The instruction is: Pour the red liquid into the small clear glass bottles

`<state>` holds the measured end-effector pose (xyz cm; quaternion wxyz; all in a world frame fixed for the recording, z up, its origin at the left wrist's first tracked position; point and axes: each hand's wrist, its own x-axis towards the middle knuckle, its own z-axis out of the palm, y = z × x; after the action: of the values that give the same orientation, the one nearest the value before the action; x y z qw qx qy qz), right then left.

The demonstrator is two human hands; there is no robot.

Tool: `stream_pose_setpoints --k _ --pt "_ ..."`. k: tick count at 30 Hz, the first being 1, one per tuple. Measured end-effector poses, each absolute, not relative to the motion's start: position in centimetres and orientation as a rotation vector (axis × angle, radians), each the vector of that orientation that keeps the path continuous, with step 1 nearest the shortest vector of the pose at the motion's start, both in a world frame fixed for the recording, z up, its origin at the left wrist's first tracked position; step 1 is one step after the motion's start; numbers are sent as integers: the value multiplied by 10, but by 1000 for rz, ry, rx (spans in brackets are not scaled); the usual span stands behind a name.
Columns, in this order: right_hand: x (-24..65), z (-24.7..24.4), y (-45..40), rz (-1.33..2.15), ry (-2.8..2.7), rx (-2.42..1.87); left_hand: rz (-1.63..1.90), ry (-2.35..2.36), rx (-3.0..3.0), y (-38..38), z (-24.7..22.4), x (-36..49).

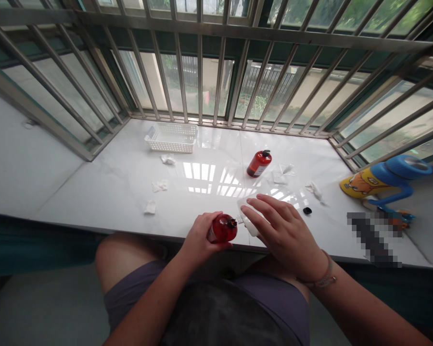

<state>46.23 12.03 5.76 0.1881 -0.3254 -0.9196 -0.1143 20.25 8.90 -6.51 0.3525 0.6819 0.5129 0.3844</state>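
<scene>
Two bare hands meet near the bottom centre of the frame, at the near edge of a white, glossy bench (108, 187). The left hand (202, 231) is wrapped around a red bottle (222, 231), its black top facing up and toward the right. Just beside it, the right hand (279, 226), a bracelet (324, 278) at its wrist, has long fingers curved over a white container (251, 225); the thumb is hidden, so I cannot tell how firmly it grips. The container's ridged end points left, close to the red bottle.

Right of centre, farther back, stands a second red bottle (258, 166) with a black top, near a piece of clear plastic (279, 178). A small black cap (307, 210) lies right of the right hand. A white perforated basket (171, 144) sits upper left of centre, with three crumpled white scraps (159, 186) scattered below it. At the right edge is a blue-and-yellow flask (364, 182). Metal bars (200, 77) cross the windows along the top.
</scene>
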Motion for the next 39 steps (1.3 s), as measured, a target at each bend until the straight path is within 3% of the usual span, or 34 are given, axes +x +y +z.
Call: stream_pose_setpoints --k 39 --pt "459 64 121 -523 -2570 -738 1016 1325 1781 89 -68 203"
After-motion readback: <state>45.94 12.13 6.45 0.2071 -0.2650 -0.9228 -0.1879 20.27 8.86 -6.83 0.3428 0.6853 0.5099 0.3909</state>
